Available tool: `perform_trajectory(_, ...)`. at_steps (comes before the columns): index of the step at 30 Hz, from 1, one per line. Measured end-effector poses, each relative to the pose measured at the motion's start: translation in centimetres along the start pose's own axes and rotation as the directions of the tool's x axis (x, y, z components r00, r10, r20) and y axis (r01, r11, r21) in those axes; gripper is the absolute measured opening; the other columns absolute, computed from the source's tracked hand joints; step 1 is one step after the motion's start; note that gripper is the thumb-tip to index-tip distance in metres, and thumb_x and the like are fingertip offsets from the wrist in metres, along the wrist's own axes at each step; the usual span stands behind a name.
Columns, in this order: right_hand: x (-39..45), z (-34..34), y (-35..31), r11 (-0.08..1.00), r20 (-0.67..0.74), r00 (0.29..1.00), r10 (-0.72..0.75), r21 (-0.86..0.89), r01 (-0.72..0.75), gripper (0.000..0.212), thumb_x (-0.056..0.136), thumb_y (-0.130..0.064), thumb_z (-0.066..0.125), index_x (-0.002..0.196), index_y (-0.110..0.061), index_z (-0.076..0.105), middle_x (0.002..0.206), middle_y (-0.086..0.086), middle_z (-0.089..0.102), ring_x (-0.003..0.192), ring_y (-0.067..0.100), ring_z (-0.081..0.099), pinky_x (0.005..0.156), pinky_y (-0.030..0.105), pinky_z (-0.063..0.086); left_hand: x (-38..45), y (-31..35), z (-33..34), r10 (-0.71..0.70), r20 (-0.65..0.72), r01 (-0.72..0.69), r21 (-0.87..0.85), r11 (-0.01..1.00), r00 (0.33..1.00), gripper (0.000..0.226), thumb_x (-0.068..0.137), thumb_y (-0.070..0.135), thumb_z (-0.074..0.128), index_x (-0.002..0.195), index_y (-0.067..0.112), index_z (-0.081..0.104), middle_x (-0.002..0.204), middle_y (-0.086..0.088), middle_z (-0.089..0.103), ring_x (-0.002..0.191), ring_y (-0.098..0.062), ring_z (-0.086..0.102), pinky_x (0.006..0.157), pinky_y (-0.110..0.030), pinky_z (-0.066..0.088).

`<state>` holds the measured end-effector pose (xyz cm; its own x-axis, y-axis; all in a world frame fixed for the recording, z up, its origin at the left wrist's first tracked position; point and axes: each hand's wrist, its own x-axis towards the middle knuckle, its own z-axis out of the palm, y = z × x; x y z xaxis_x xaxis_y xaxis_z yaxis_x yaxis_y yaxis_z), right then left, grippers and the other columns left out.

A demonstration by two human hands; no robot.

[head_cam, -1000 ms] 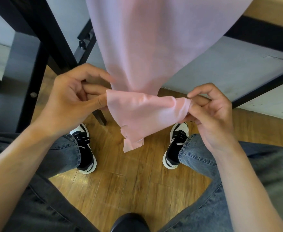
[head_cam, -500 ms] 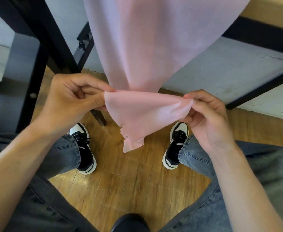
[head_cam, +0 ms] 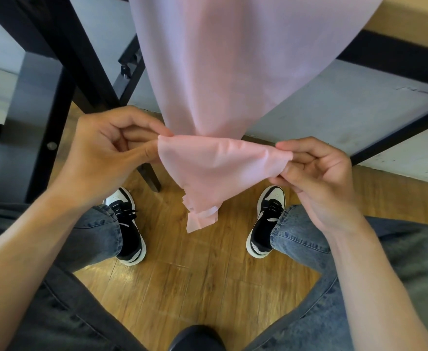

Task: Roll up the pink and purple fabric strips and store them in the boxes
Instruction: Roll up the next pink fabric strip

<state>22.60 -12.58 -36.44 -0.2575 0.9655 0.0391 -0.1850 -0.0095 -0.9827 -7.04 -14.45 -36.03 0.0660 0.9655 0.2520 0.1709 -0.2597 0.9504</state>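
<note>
Wood-plank floor (head_cam: 207,287) below, black worktop frame (head_cam: 63,59) upper left, tan worktop edge (head_cam: 415,19) top right with a black rail under it. Pink fabric strip (head_cam: 233,59) hangs down from the top of the view, narrowing to a gathered neck between the two hands, then folds forward into a flap (head_cam: 212,171) stretched across. Left hand (head_cam: 106,158) grip: thumb and curled fingers pinching the flap's left corner. Right hand (head_cam: 319,178) grip: thumb and fingertips pinching the right corner, fabric bunched to a point there. Flap sags to a lower tip with several layered cut edges showing, hanging free above the floor, between the shoes. Person is seated, blue jeans (head_cam: 334,262) on both legs, black-and-white sneakers (head_cam: 129,229) flat on the floor, one each side of the hanging tip. Dark rounded object (head_cam: 195,338) at bottom centre, cannot tell what it is. Whether any part of the strip is rolled yet: cannot tell, only a fold shows.
</note>
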Motion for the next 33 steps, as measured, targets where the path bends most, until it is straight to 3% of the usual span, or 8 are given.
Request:
perform_trajectory(3,-0.1,0.4,0.1,0.992,-0.039,0.998,-0.046,-0.118,0.041,0.017,0.086,-0.011,0.072,0.096,-0.025,0.076,0.093,0.003,0.079,0.083,0.02,0.076,0.07,0.029,0.061,0.0,-0.2,0.1,-0.009,0.026,0.01,-0.023,1.0,1.0,0.014,0.087,0.005,0.066,0.098,0.013,0.065,0.094,0.006,0.078,0.085,-0.012,0.076,0.072,-0.02,0.061)
perform_trajectory(7,0.0,0.8,0.0,0.992,0.0,1.0,-0.02,-0.126,0.02,0.02,0.092,-0.011,0.068,0.089,-0.031,0.068,0.084,-0.004,0.076,0.078,0.012,0.072,0.071,0.025,0.057,0.0,-0.4,0.3,-0.036,0.034,0.038,-0.077,0.996,0.999,0.014,0.09,0.004,0.062,0.1,0.014,0.061,0.086,0.01,0.078,0.078,-0.012,0.077,0.066,-0.024,0.062)
perform_trajectory(14,-0.2,0.8,-0.2,0.998,-0.007,0.999,0.054,-0.037,-0.054,0.012,0.091,-0.004,0.054,0.087,-0.016,0.054,0.066,-0.012,0.067,0.056,0.001,0.059,0.049,0.013,0.044,-0.2,-0.2,0.1,-0.001,0.097,0.003,-0.027,1.0,0.995,0.036,0.075,0.0,0.073,0.108,0.013,0.067,0.095,0.016,0.078,0.086,-0.009,0.076,0.073,-0.019,0.061)
perform_trajectory(19,0.0,0.7,0.2,0.999,-0.01,0.999,0.031,-0.022,-0.031,0.013,0.082,-0.013,0.069,0.074,-0.019,0.061,0.078,-0.002,0.07,0.07,0.013,0.068,0.055,0.024,0.056,0.0,-0.6,0.0,0.008,0.079,-0.006,-0.031,1.0,0.997,0.031,0.08,0.002,0.071,0.108,0.014,0.067,0.097,0.015,0.078,0.09,-0.01,0.076,0.076,-0.019,0.06)
perform_trajectory(21,0.1,0.6,0.3,1.0,-0.03,0.999,0.029,-0.008,-0.029,0.018,0.083,-0.002,0.066,0.076,-0.017,0.06,0.077,-0.001,0.069,0.069,0.014,0.067,0.054,0.024,0.055,-0.1,-0.7,0.2,0.028,0.106,-0.026,-0.014,1.0,0.994,0.03,0.08,0.004,0.072,0.109,0.012,0.067,0.1,0.01,0.078,0.091,-0.013,0.076,0.078,-0.021,0.06)
perform_trajectory(25,0.1,0.7,0.2,1.0,-0.035,0.999,0.03,0.006,-0.029,0.03,0.084,0.004,0.056,0.099,-0.02,0.067,0.073,-0.001,0.067,0.064,0.012,0.065,0.052,0.021,0.052,-0.3,-1.1,0.5,0.035,0.103,-0.03,-0.051,0.998,0.994,0.029,0.083,0.002,0.07,0.111,0.01,0.067,0.099,0.003,0.078,0.09,-0.017,0.076,0.08,-0.025,0.061)
perform_trajectory(28,0.1,0.7,0.3,1.0,-0.064,0.998,0.014,0.02,-0.012,0.034,0.085,0.001,0.057,0.088,-0.024,0.081,0.077,0.0,0.074,0.07,0.012,0.07,0.055,0.023,0.055,-0.3,-1.0,0.7,0.056,0.076,-0.051,-0.066,0.997,0.996,0.034,0.085,0.0,0.068,0.117,0.012,0.065,0.101,0.008,0.078,0.091,-0.015,0.077,0.079,-0.026,0.062)
perform_trajectory(33,0.2,0.1,0.3,0.991,-0.025,0.999,0.043,0.126,-0.04,0.03,0.089,-0.001,0.062,0.088,-0.022,0.082,0.082,-0.002,0.076,0.077,0.011,0.071,0.064,0.021,0.057,-0.4,-1.3,0.3,0.032,0.056,-0.027,-0.087,0.996,0.998,0.017,0.085,0.018,0.075,0.1,0.01,0.076,0.097,0.009,0.079,0.084,-0.016,0.077,0.072,-0.026,0.063)
